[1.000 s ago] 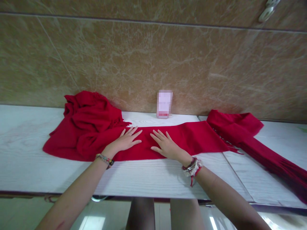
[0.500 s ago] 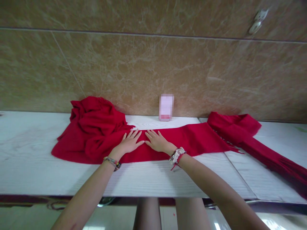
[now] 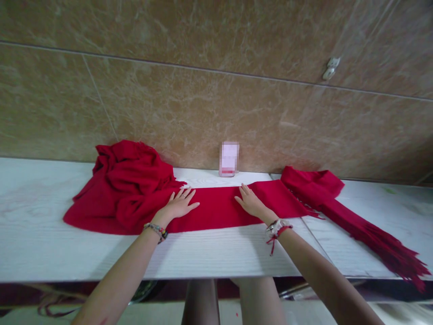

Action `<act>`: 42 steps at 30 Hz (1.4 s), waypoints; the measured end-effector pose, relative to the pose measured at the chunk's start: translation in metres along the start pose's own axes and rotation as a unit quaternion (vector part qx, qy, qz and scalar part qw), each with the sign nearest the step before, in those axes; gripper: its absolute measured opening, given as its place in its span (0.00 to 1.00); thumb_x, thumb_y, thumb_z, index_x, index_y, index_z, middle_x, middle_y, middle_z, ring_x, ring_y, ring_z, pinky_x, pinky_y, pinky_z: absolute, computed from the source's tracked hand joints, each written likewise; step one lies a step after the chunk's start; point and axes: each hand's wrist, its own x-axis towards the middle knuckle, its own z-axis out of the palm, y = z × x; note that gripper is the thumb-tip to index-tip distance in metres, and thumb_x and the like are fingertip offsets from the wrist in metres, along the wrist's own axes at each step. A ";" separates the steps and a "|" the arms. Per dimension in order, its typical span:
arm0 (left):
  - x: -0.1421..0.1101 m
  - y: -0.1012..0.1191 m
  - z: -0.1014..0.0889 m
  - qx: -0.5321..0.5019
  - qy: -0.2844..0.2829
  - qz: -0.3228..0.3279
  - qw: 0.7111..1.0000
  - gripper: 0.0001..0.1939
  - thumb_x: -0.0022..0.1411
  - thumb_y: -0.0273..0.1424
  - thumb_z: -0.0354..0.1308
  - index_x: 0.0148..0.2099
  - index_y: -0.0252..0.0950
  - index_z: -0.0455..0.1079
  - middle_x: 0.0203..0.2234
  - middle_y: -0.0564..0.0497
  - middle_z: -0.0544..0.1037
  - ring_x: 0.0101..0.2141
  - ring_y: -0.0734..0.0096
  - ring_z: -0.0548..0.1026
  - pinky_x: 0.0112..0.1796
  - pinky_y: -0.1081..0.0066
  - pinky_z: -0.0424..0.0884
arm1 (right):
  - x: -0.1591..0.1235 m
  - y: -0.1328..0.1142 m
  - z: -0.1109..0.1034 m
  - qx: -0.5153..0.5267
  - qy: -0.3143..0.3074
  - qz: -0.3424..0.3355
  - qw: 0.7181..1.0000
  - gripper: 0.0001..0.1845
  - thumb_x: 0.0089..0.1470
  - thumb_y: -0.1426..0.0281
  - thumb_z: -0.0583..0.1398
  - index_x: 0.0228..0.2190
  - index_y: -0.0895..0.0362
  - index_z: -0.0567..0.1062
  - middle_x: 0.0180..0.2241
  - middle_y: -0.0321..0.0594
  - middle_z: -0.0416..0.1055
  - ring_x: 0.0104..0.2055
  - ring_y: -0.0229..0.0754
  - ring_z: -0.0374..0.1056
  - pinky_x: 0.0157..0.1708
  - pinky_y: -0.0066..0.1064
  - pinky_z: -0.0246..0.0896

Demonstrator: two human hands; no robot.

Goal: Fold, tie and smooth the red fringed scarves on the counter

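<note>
A red fringed scarf [image 3: 216,207] lies along the white table, its middle stretch flat and smooth. My left hand [image 3: 178,205] rests palm down on it, fingers spread, beside a crumpled heap of the red cloth [image 3: 125,189]. Farther right, my right hand [image 3: 252,203] also lies flat on the smooth stretch with its fingers apart. To the right of that hand the cloth is folded over, and a narrow fringed end [image 3: 372,234] runs toward the table's front edge. Neither hand grips anything.
A pale phone-like object [image 3: 229,159], its face blurred out, stands against the brown marbled wall [image 3: 203,113]. A small white hook [image 3: 331,67] is fixed to the wall at upper right. The white table [image 3: 216,255] ends just in front of my legs.
My right hand has slid to the right along the scarf, away from my left hand, which stays nearly in place. The view has tilted and shifted slightly.
</note>
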 end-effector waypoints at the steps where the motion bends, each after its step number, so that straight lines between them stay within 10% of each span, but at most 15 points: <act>1: 0.000 0.000 0.000 0.001 0.004 0.002 1.000 0.36 0.61 0.49 0.34 0.65 0.35 0.38 0.63 0.45 0.38 0.61 0.59 0.35 0.56 0.50 0.39 | -0.004 -0.009 -0.004 0.012 0.006 -0.024 1.000 0.27 0.57 0.65 0.50 0.52 0.71 0.61 0.56 0.62 0.54 0.60 0.53 0.47 0.55 0.44 0.50; 12: 0.040 0.008 -0.029 -0.043 0.028 0.042 0.998 0.29 0.54 0.36 0.52 0.58 0.34 0.58 0.55 0.37 0.61 0.55 0.52 0.58 0.51 0.58 0.54 | -0.038 -0.098 -0.038 0.002 -0.070 -0.264 0.962 0.15 0.54 0.69 0.54 0.43 0.62 0.70 0.45 0.48 0.69 0.45 0.43 0.65 0.42 0.33 0.64; 17: 0.076 0.008 -0.036 -0.094 0.006 0.045 0.995 0.19 0.47 0.31 0.55 0.43 0.32 0.70 0.36 0.45 0.76 0.37 0.63 0.71 0.36 0.72 0.64 | -0.033 -0.108 -0.034 -0.060 -0.068 -0.259 0.962 0.11 0.54 0.78 0.52 0.39 0.61 0.70 0.36 0.43 0.72 0.35 0.41 0.67 0.32 0.31 0.63; 27: 0.103 -0.002 -0.032 -0.220 -0.046 0.076 0.971 0.08 0.39 0.35 0.57 0.20 0.35 0.68 0.14 0.58 0.68 0.22 0.73 0.64 0.26 0.75 0.57 | -0.028 -0.116 -0.024 -0.099 0.008 -0.223 0.970 0.09 0.55 0.77 0.52 0.38 0.62 0.70 0.30 0.42 0.71 0.32 0.43 0.66 0.29 0.33 0.60; 42: 0.083 0.007 -0.048 -0.386 -0.025 0.092 0.917 0.14 0.39 0.41 0.59 0.23 0.35 0.67 0.19 0.56 0.69 0.25 0.72 0.64 0.28 0.73 0.57 | -0.042 -0.104 -0.048 -0.114 0.052 -0.260 0.957 0.07 0.56 0.77 0.51 0.33 0.59 0.69 0.28 0.40 0.67 0.28 0.40 0.64 0.24 0.30 0.56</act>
